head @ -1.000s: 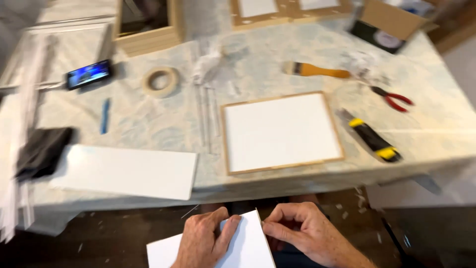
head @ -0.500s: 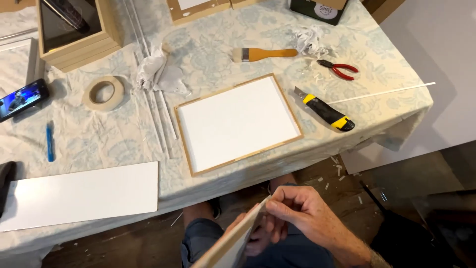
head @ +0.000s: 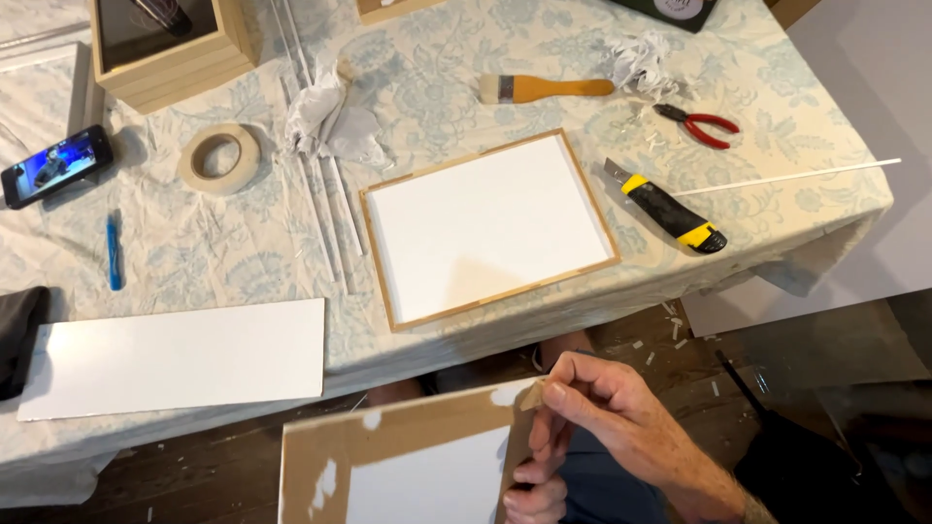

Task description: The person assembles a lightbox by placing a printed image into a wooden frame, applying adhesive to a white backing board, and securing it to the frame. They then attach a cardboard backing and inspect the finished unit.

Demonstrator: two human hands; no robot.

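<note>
I hold a flat board (head: 408, 456) low in view, below the table's front edge. It shows a brown paper border with torn white patches around a white middle. My right hand (head: 607, 417) pinches the board's upper right corner between thumb and forefinger. Fingers that look like my left hand (head: 534, 495) curl around the board's right edge just beneath; the rest of that hand is out of view. On the table ahead lies a wooden frame (head: 490, 228) filled with a white panel.
On the patterned tablecloth (head: 243, 262) lie a yellow-black utility knife (head: 665, 209), red pliers (head: 701, 124), a paintbrush (head: 549, 88), a masking tape roll (head: 219, 157), a phone (head: 55, 165), a blue pen (head: 114, 250), thin white rods (head: 325, 204), a long white board (head: 175, 357) and a wooden box (head: 170, 44).
The board has been turned from lying flat, white face up, to showing its brown-bordered side. My right hand has shifted to its upper right corner. The view has shifted right.
</note>
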